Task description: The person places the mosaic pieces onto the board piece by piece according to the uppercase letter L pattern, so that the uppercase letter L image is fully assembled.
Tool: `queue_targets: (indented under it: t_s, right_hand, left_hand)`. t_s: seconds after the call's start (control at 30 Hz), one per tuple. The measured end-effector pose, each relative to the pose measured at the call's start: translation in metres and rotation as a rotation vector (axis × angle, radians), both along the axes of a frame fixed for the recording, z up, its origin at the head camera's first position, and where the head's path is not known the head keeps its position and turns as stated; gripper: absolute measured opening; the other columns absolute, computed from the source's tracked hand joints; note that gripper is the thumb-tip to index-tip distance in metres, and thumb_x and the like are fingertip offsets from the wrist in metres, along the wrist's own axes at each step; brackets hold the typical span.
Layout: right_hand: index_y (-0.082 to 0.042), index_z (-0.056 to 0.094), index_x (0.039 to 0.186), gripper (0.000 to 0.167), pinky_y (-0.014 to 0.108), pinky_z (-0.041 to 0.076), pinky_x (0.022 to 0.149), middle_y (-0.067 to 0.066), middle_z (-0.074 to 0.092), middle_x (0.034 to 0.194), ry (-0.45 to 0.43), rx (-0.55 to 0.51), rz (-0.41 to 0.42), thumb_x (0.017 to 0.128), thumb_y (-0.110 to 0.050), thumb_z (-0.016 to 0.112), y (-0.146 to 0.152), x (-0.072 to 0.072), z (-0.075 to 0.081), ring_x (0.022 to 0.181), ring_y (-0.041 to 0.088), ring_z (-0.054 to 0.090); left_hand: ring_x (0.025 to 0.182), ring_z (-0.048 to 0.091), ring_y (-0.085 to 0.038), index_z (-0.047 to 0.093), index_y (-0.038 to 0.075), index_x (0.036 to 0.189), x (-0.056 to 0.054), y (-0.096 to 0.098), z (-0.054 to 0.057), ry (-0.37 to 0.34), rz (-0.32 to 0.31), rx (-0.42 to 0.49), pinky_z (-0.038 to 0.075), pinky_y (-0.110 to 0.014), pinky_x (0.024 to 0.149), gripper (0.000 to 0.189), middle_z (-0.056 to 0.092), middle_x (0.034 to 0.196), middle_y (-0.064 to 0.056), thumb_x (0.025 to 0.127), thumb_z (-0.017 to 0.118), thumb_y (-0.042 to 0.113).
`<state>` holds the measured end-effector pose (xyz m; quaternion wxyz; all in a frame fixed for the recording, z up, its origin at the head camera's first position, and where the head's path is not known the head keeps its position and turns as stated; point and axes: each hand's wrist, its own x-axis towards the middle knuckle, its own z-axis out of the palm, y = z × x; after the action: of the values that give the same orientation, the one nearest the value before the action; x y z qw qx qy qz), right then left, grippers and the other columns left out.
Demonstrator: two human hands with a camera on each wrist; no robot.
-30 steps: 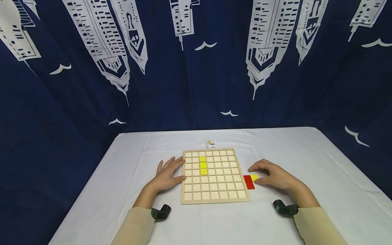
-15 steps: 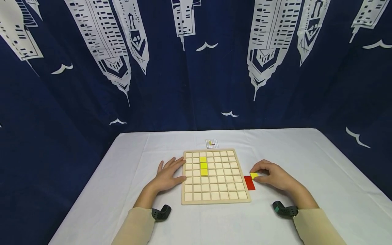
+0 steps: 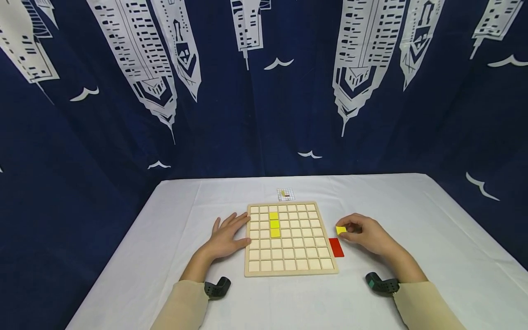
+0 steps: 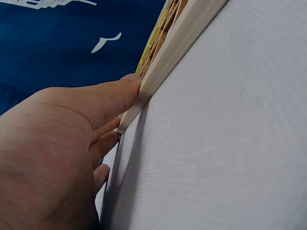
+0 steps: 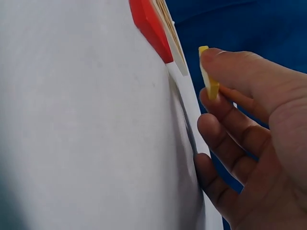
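Between thumb and fingertips my right hand [image 3: 365, 233] pinches a small yellow square tile [image 3: 341, 230], just right of the wooden grid board [image 3: 291, 273]. The right wrist view shows this yellow tile [image 5: 209, 72] edge-on, raised off the white cloth. My left hand [image 3: 224, 236] lies with spread fingers along the board's left edge, thumb and fingertips touching the frame [image 4: 160, 64]. Yellow squares [image 3: 274, 224] fill a short column of cells in the board's upper left part. A red rectangular tile [image 3: 336, 247] lies against the board's right edge, below the right hand's fingertips.
A small printed grid card [image 3: 286, 194] with coloured marks lies behind the board. White cloth [image 3: 165, 206] covers the table, and a dark blue patterned curtain [image 3: 255, 114] hangs at its far edge. Each wrist wears a black camera band [image 3: 217, 287].
My right hand has closed its fingertips on the yellow tile beside the red one, lifted it and moved it slightly away from me. The left hand stays at the board's edge.
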<state>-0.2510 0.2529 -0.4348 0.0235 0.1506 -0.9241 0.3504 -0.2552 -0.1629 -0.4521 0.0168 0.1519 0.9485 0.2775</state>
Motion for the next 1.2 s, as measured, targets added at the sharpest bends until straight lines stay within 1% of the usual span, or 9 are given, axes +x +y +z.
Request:
queue_targets:
  t_s: [0.1, 0.27, 0.57, 0.67, 0.8, 1.0, 1.2]
  right_hand:
    - [-0.015, 0.072, 0.108, 0.024, 0.018, 0.049, 0.072, 0.0, 0.063, 0.097, 0.004, -0.002, 0.012, 0.085, -0.015, 0.079, -0.003, 0.001, 0.002, 0.085, 0.012, 0.054]
    - [-0.017, 0.072, 0.108, 0.024, 0.019, 0.048, 0.069, 0.0, 0.061, 0.096, 0.014, -0.003, 0.021, 0.085, -0.015, 0.079, -0.011, 0.004, 0.008, 0.084, 0.014, 0.053]
    - [-0.015, 0.073, 0.107, 0.024, 0.019, 0.049, 0.067, 0.001, 0.062, 0.093, 0.068, -0.011, 0.042, 0.084, -0.012, 0.08, -0.028, 0.006, 0.015, 0.082, 0.013, 0.053]
    - [-0.015, 0.074, 0.107, 0.025, 0.018, 0.049, 0.068, 0.0, 0.062, 0.092, 0.064, -0.01, 0.042, 0.083, -0.013, 0.081, -0.034, 0.005, 0.017, 0.082, 0.014, 0.053]
    - [-0.014, 0.074, 0.105, 0.024, 0.019, 0.049, 0.068, 0.0, 0.063, 0.094, 0.05, -0.01, 0.063, 0.083, -0.014, 0.081, -0.042, 0.004, 0.019, 0.082, 0.014, 0.053]
    - [-0.016, 0.074, 0.105, 0.024, 0.019, 0.049, 0.07, -0.002, 0.066, 0.098, 0.058, -0.006, 0.094, 0.082, -0.015, 0.082, -0.055, 0.002, 0.019, 0.082, 0.013, 0.054]
    - [-0.016, 0.074, 0.105, 0.025, 0.02, 0.046, 0.065, -0.002, 0.065, 0.097, 0.065, -0.034, 0.159, 0.082, -0.015, 0.082, -0.071, 0.002, 0.019, 0.078, 0.011, 0.052]
  left_hand:
    - [0.156, 0.017, -0.03, 0.044, 0.02, 0.152, 0.0, 0.0, 0.0, -0.003, 0.003, -0.002, -0.007, -0.063, 0.123, 0.067, 0.034, 0.164, 0.001, 0.091, 0.069, 0.035]
    - [0.156, 0.016, -0.03, 0.044, 0.02, 0.152, 0.001, 0.001, 0.0, -0.004, -0.002, 0.0, -0.008, -0.063, 0.123, 0.066, 0.033, 0.164, 0.001, 0.092, 0.068, 0.035]
    - [0.156, 0.017, -0.03, 0.045, 0.02, 0.151, 0.001, 0.001, 0.001, -0.005, 0.0, -0.001, -0.007, -0.064, 0.123, 0.066, 0.034, 0.164, 0.001, 0.091, 0.069, 0.034]
    - [0.156, 0.018, -0.031, 0.045, 0.019, 0.151, 0.001, 0.001, 0.001, -0.003, -0.002, 0.002, -0.007, -0.064, 0.123, 0.066, 0.034, 0.164, 0.001, 0.091, 0.069, 0.034]
    - [0.156, 0.017, -0.031, 0.045, 0.019, 0.151, 0.001, 0.001, 0.001, -0.003, -0.002, 0.004, -0.007, -0.064, 0.123, 0.066, 0.034, 0.164, 0.001, 0.091, 0.069, 0.034]
    - [0.156, 0.017, -0.031, 0.046, 0.019, 0.151, 0.001, 0.0, 0.001, 0.001, 0.003, 0.004, -0.007, -0.064, 0.123, 0.066, 0.035, 0.163, 0.001, 0.091, 0.069, 0.034]
    - [0.156, 0.017, -0.03, 0.046, 0.019, 0.151, 0.001, 0.0, 0.001, -0.003, 0.006, 0.005, -0.007, -0.064, 0.123, 0.066, 0.035, 0.163, 0.001, 0.091, 0.069, 0.034]
